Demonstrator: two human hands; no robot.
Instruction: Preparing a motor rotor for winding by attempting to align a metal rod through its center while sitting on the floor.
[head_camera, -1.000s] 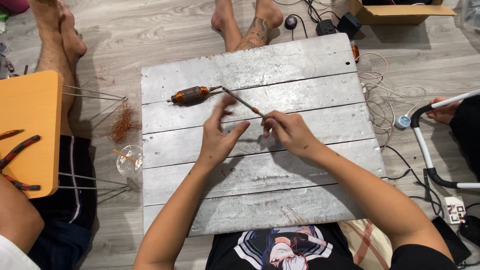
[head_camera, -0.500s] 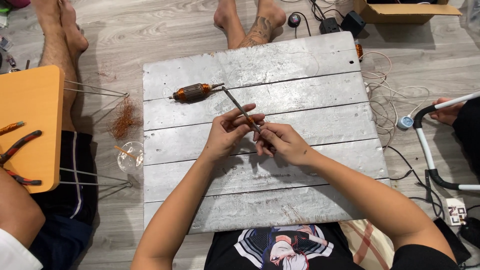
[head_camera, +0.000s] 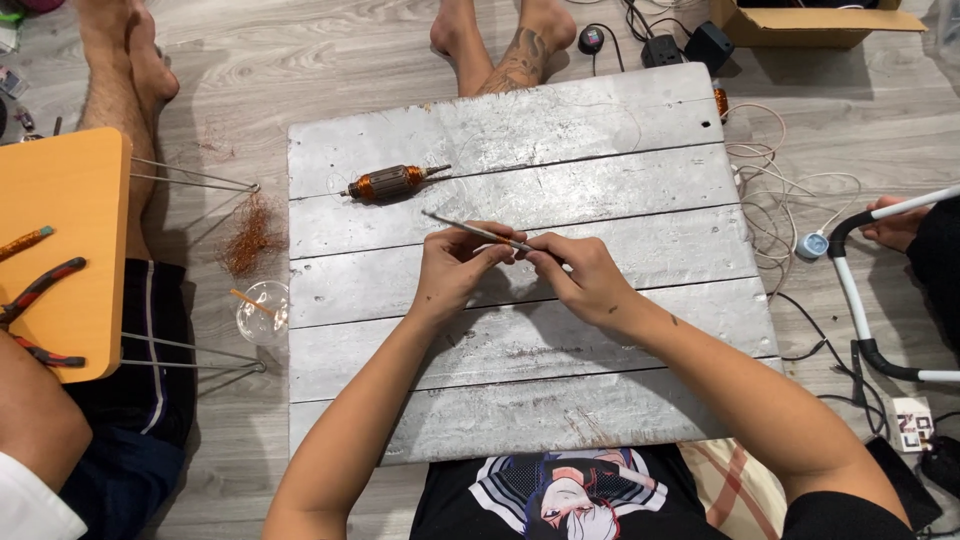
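Both my hands meet over the middle of a whitewashed plank board (head_camera: 620, 150). My left hand (head_camera: 455, 272) and my right hand (head_camera: 580, 275) pinch a thin grey metal rod (head_camera: 462, 227) between their fingertips; its free end points up and left. Beyond that tip a motor armature (head_camera: 388, 183) with copper windings and a steel shaft lies on the board, apart from both hands.
An orange stool top (head_camera: 65, 210) at left carries red-handled pliers (head_camera: 35, 300). A clump of copper wire (head_camera: 248, 235) and a clear cup (head_camera: 262, 312) sit on the floor. Other people's legs, white cables (head_camera: 775, 205), adapters and a cardboard box (head_camera: 815, 20) ring the board.
My hands have drawn together at the board's middle and both now grip the rod, which has tipped from a steep slant to nearly level. The armature has not moved.
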